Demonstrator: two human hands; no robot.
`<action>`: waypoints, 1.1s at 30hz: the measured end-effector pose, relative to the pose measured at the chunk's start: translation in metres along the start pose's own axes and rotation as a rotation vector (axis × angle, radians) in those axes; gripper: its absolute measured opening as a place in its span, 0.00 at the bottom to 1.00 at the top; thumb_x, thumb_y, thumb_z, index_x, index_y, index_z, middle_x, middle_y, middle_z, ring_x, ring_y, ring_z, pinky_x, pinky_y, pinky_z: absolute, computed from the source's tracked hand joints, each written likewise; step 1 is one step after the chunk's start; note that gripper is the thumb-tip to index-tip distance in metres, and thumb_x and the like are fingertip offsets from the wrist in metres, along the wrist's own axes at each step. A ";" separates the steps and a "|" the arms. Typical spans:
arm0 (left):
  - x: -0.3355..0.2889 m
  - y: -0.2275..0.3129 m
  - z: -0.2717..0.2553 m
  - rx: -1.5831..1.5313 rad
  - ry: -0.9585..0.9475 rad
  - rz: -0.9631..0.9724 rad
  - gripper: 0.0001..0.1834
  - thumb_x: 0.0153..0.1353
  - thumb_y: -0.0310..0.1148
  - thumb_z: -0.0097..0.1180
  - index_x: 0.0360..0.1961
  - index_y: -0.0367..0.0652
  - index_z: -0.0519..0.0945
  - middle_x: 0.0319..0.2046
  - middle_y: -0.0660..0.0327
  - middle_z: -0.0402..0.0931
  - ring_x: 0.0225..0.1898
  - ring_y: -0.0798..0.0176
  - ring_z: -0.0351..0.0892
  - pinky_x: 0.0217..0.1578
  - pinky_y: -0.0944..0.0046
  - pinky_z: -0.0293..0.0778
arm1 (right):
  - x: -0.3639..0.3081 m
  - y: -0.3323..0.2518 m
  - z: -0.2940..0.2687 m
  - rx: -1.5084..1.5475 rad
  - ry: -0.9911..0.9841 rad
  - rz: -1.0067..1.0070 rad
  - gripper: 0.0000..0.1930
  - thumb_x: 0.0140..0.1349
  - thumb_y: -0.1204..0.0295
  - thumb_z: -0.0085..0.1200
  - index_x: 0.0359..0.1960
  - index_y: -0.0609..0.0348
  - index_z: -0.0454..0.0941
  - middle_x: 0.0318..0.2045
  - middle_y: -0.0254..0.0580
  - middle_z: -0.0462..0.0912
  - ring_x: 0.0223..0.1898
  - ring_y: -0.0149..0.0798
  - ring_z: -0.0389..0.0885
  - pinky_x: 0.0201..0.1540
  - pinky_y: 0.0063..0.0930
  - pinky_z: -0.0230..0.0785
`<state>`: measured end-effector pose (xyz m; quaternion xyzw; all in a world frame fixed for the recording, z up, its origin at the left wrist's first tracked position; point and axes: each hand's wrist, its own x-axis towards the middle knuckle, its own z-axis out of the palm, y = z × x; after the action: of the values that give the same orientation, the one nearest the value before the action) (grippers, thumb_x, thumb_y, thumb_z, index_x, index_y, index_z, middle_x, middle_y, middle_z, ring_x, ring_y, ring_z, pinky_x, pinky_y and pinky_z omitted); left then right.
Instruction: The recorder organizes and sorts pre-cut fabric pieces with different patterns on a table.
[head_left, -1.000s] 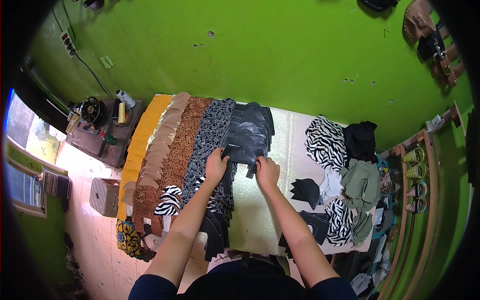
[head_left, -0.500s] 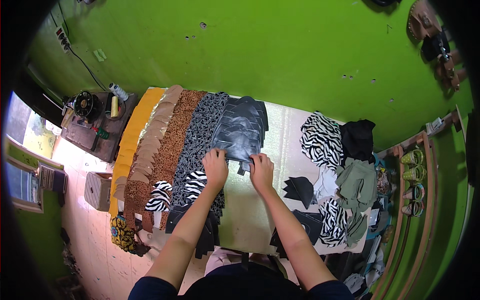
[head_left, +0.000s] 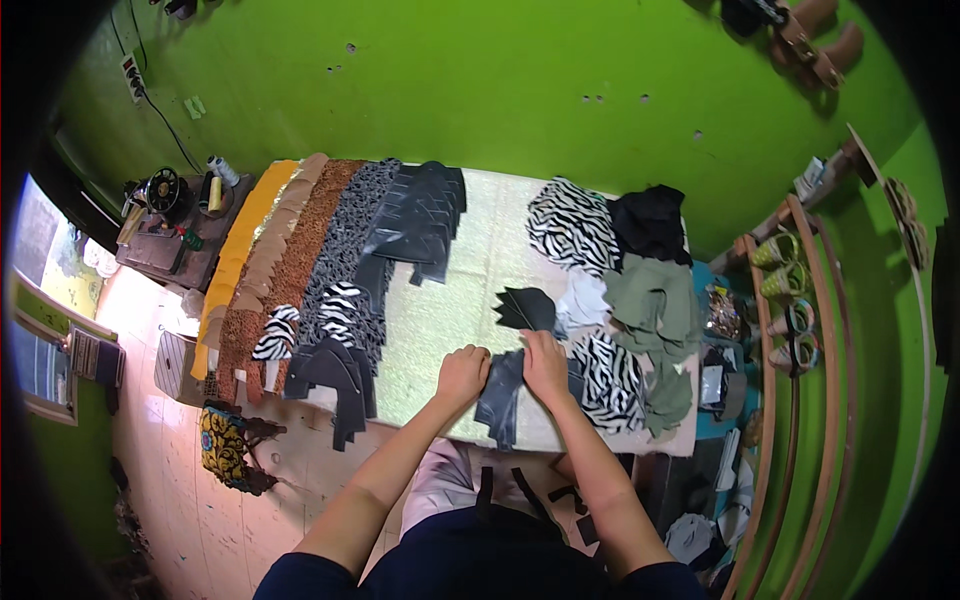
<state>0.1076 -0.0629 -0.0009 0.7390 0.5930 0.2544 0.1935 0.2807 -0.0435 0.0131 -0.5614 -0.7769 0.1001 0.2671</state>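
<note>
Near the table's front edge, my left hand (head_left: 464,375) has its fingers curled at the left edge of black leather-like cut pieces (head_left: 500,400). At the other side of these pieces, my right hand (head_left: 545,362) closes its fingers on their upper edge. Its palm hides part of them. Just beyond my right hand lies a black zigzag-edged piece (head_left: 525,308). Farther back on the left, a stack of overlapping black cut pieces (head_left: 415,220) lies beside a column of grey-and-black patterned pieces (head_left: 345,230).
Leopard-print (head_left: 310,230), tan (head_left: 275,235) and yellow (head_left: 235,250) columns line the table's left. Zebra-print (head_left: 570,225), olive (head_left: 655,305) and black cloth (head_left: 650,222) piles lie right. A sewing machine (head_left: 165,190) stands far left; a wooden shoe rack (head_left: 790,290) stands right.
My hands have left the black stack at the back and come nearer and rightward to the black pieces at the front edge. The whole view has shifted, so the table sits farther left.
</note>
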 end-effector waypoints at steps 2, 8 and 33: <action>-0.014 0.017 0.011 -0.022 -0.014 -0.012 0.08 0.52 0.35 0.52 0.31 0.42 0.76 0.26 0.54 0.72 0.31 0.51 0.73 0.35 0.54 0.68 | -0.026 0.005 -0.015 -0.055 -0.099 0.015 0.21 0.48 0.72 0.53 0.48 0.55 0.68 0.39 0.44 0.69 0.44 0.46 0.68 0.46 0.39 0.59; -0.042 0.049 0.027 0.125 0.070 -0.072 0.23 0.46 0.38 0.58 0.44 0.40 0.71 0.40 0.50 0.69 0.41 0.48 0.70 0.40 0.54 0.69 | -0.072 0.025 -0.030 -0.199 -0.118 -0.022 0.27 0.45 0.69 0.57 0.51 0.57 0.66 0.42 0.49 0.66 0.46 0.49 0.64 0.48 0.39 0.59; -0.060 0.032 -0.003 -0.570 -0.128 -0.435 0.31 0.54 0.40 0.57 0.53 0.32 0.64 0.42 0.46 0.73 0.43 0.56 0.75 0.44 0.64 0.70 | -0.040 0.007 -0.079 0.129 0.031 -0.247 0.22 0.46 0.65 0.57 0.45 0.54 0.70 0.43 0.41 0.70 0.47 0.45 0.67 0.51 0.36 0.59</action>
<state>0.1209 -0.1286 0.0114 0.5265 0.6282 0.3157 0.4780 0.3372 -0.0891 0.0637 -0.4447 -0.8278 0.1075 0.3246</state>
